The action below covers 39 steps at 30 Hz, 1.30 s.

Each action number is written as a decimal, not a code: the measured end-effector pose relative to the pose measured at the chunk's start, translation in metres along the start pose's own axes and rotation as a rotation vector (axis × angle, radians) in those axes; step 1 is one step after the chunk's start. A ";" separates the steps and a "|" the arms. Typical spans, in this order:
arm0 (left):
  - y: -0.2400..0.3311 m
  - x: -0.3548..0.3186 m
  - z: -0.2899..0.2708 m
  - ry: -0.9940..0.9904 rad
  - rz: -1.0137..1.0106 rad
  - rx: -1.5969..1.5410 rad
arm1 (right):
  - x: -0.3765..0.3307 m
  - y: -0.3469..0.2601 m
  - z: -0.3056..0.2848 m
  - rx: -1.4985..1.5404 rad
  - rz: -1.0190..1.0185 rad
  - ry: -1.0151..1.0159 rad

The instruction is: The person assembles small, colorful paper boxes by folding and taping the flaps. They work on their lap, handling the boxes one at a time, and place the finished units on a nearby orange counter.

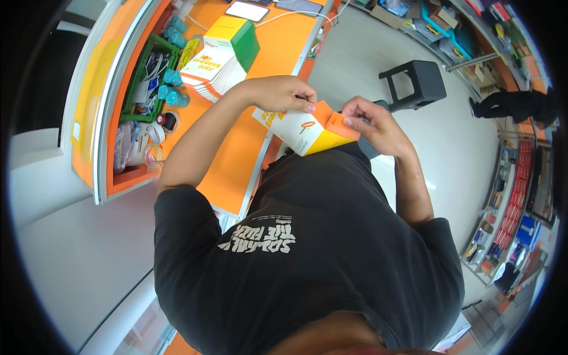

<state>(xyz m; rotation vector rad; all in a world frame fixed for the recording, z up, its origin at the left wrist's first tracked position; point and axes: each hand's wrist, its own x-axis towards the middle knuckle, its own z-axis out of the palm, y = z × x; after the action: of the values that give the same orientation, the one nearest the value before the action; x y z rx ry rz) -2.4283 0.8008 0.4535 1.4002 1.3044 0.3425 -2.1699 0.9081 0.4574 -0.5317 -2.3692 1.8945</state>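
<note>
A white and yellow cardboard box (296,131) with orange flaps rests against my lap, tilted beside the table's edge. Over its upper side reaches my left hand (284,94), with thumb and fingers closed on the rim next to an orange flap. From the other side my right hand (378,126) pinches the orange flap at the end of the box. On the orange table (234,171), beyond my left forearm, lies a fanned stack of flat white cartons (207,68). Just behind that stack is a yellow and green box (234,36).
Left of the stack, a green basket (155,77) holds cables, with teal rolls (173,96) beside it. Phones (247,11) and a white cable lie at the table's far end. A black stool (419,84) stands on the floor; a person in dark clothes (515,106) is far right, near shelves.
</note>
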 end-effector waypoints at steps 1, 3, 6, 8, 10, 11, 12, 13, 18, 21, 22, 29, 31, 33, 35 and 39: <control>-0.002 0.001 0.001 0.002 -0.047 -0.081 | -0.001 -0.002 0.001 -0.033 -0.007 0.002; -0.004 0.002 0.004 0.032 -0.019 -0.041 | -0.003 -0.005 0.004 -0.189 -0.014 0.016; -0.002 0.003 0.013 0.150 0.012 -0.064 | -0.004 -0.007 0.013 -0.366 -0.100 0.131; 0.003 0.002 0.018 0.230 0.003 -0.070 | -0.001 -0.005 0.022 -0.357 -0.136 0.268; 0.011 0.000 0.023 0.288 -0.015 -0.031 | 0.004 0.001 0.032 -0.341 -0.183 0.366; 0.015 -0.001 0.025 0.305 -0.022 -0.020 | 0.004 0.004 0.036 -0.336 -0.213 0.390; 0.019 -0.003 0.027 0.328 -0.022 -0.003 | 0.005 0.006 0.039 -0.342 -0.239 0.415; 0.023 -0.005 0.028 0.345 -0.015 0.012 | 0.006 0.009 0.041 -0.348 -0.266 0.441; 0.031 -0.017 0.030 0.337 0.014 0.063 | 0.001 0.014 0.044 -0.342 -0.315 0.481; 0.032 -0.020 0.032 0.313 0.028 0.036 | -0.001 0.014 0.046 -0.335 -0.340 0.459; 0.033 -0.020 0.033 0.303 0.047 0.013 | -0.001 0.013 0.046 -0.340 -0.352 0.454; 0.047 -0.020 0.038 0.268 0.059 0.177 | -0.008 0.008 0.042 -0.299 -0.287 0.317; 0.050 -0.020 0.038 0.209 0.048 0.217 | -0.010 0.008 0.040 -0.272 -0.080 0.218; 0.050 -0.018 0.038 0.188 0.067 0.298 | -0.010 0.011 0.038 -0.167 0.050 0.157; 0.048 -0.014 0.039 0.173 0.140 0.418 | -0.006 0.018 0.035 0.130 0.099 0.145; 0.037 0.005 0.056 0.916 0.496 0.709 | 0.003 0.041 0.012 0.413 0.192 0.233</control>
<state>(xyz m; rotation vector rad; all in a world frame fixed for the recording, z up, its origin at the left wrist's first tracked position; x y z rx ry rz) -2.3637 0.7859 0.4636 2.3245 1.8982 1.0117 -2.1662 0.9054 0.4148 -0.9022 -1.7731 2.1781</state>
